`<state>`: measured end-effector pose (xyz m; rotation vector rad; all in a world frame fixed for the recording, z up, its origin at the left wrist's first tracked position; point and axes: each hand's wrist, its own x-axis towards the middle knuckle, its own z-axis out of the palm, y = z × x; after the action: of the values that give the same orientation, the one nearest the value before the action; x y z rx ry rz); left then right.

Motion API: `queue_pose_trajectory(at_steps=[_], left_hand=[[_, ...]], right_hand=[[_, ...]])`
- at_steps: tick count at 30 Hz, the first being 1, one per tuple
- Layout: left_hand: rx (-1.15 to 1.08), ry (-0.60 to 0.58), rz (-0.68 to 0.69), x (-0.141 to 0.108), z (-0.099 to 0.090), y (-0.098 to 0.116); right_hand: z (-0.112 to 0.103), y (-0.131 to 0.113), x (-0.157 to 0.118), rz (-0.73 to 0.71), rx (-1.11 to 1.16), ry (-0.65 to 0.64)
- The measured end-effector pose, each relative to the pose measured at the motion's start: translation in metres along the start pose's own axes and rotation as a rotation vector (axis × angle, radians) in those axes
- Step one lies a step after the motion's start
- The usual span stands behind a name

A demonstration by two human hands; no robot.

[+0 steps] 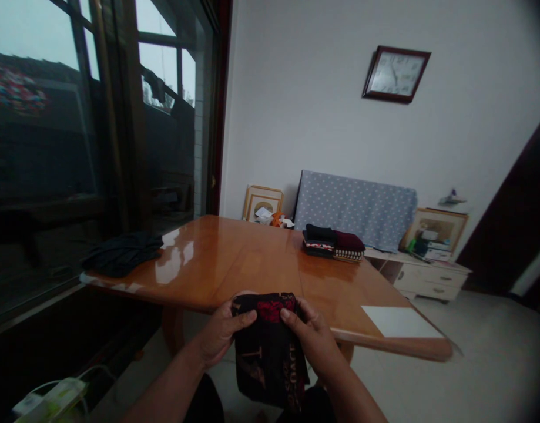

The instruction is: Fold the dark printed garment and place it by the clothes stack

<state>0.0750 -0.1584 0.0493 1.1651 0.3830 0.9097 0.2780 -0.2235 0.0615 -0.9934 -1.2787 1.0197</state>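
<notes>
The cloth (270, 370) hangs in front of the surface (247, 258), its long axis running down from the fingers. Left hand (220, 333) and right hand (317, 339) are equally near, fingers clamped on its upper sides; the stack (334, 242) lies beyond, ahead and to the right.

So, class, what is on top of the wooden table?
A crumpled dark cloth, two stacks of folded clothes and a flat white sheet. What lies beneath them, or behind the held black cloth, is covered.

The wooden table (252, 264) is glossy, the printed cloth (270, 346) matt.
</notes>
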Motion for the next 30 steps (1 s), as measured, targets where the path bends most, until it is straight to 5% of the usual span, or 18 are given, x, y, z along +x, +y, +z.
queue_pose_trajectory(at_steps=[7,11,14,19,25,30], left_hand=[[0.594,-0.081,-0.006,0.005,-0.012,0.028],[1.069,-0.047,0.097,0.012,-0.002,0.039],[1.221,-0.1,0.149,0.016,0.009,0.039],[1.06,-0.157,0.057,0.02,0.009,0.034],[0.547,0.053,0.011,0.023,-0.017,0.038],[0.305,0.185,0.068,0.022,-0.032,0.038]], right_hand=[[-0.004,0.003,0.001,-0.055,-0.129,-0.038],[0.0,0.004,0.002,-0.105,-0.249,-0.067],[0.004,0.002,0.002,-0.115,-0.308,-0.089],[-0.006,-0.003,0.003,-0.046,-0.172,-0.102],[-0.037,0.008,0.008,0.1,0.119,0.099],[-0.041,0.011,-0.001,0.013,0.092,0.048]])
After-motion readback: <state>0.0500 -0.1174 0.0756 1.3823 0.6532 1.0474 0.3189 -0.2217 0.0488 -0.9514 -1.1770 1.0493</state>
